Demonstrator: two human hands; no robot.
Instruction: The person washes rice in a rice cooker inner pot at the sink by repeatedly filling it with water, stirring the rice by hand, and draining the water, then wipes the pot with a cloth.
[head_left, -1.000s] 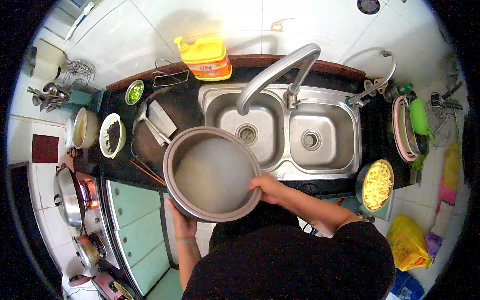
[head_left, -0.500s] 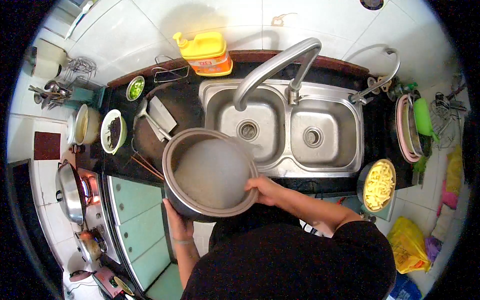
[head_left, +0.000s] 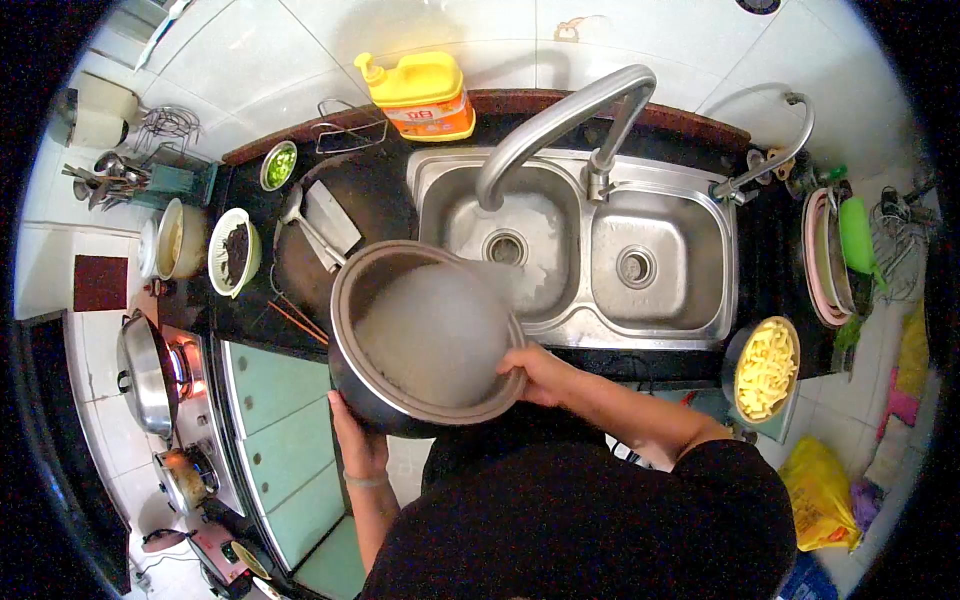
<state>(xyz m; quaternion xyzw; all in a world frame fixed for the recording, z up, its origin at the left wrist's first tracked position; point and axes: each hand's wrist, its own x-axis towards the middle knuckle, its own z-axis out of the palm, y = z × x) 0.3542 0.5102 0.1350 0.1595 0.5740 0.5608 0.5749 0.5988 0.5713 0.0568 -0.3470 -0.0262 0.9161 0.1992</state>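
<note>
Between my two hands is a large round pot [head_left: 430, 335] with cloudy whitish liquid in it, tilted toward the left basin of the steel sink [head_left: 585, 325]. My right hand [head_left: 535, 374] grips the pot's right rim, thumb over the edge. Low on the pot's left side, my left hand [head_left: 358, 440] supports it from below, its fingers partly hidden under the pot. Whitish liquid lies in the left basin [head_left: 540, 250] beside the pot's rim. The curved faucet [head_left: 560, 125] stands over that basin.
Left of the sink are a cleaver [head_left: 330, 218], chopsticks [head_left: 298, 318], a bowl of dark food [head_left: 235, 252] and chopped greens [head_left: 279, 165]. A yellow jug [head_left: 420, 98] stands behind. A bowl of pale strips [head_left: 765, 370] is at right. A lidded wok [head_left: 148, 375] sits over a flame.
The pot is tilted further toward the sink, and whitish liquid now shows in the left basin. Both hands have kept their hold. The view has shifted slightly.
</note>
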